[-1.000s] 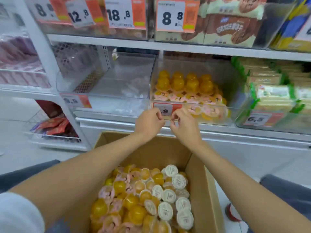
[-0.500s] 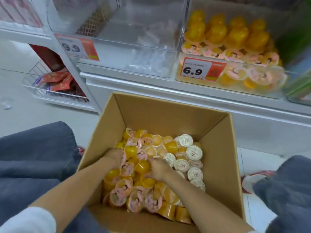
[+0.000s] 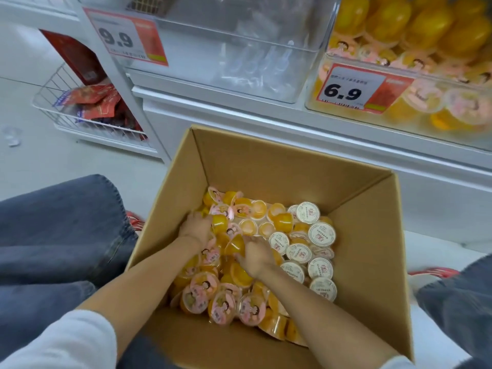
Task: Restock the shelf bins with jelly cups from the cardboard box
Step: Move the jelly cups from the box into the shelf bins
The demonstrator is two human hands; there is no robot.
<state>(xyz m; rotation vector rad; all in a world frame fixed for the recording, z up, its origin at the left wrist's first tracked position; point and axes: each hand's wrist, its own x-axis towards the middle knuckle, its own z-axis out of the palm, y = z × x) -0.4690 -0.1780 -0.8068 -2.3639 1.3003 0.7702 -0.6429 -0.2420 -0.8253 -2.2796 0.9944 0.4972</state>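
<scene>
Jelly cups [image 3: 282, 221], small clear plastic tubs of orange jelly, many sealed with pink cartoon-printed film, lie heaped in the open brown cardboard box [image 3: 266, 166], and both grips are down among them. The left grip [image 3: 195, 227], a bare hand, rests on the heap near the box's left wall, its fingertips sunk between the tubs; I cannot tell whether it holds one. The right grip [image 3: 257, 253], the other bare hand, lies just beside it with its fingers spread fairly straight over the cups, pinching nothing that shows. An orange cup sits between the two grips, touching the right thumb. Just right of the right grip a cluster of round white-lidded cups [image 3: 321, 234] fills that side of the box. Up beyond the right grip, a clear plastic shelf bin [image 3: 428, 80] with a 6.9 price tag [image 3: 346, 91] holds more of the orange jelly cups. Up beyond the left grip stands a second clear shelf bin [image 3: 300, 49] with a 9.9 price tag [image 3: 119, 38]. Far off to the left of the left grip, a white wire basket [image 3: 50, 102] holds red packets [image 3: 90, 98]
</scene>
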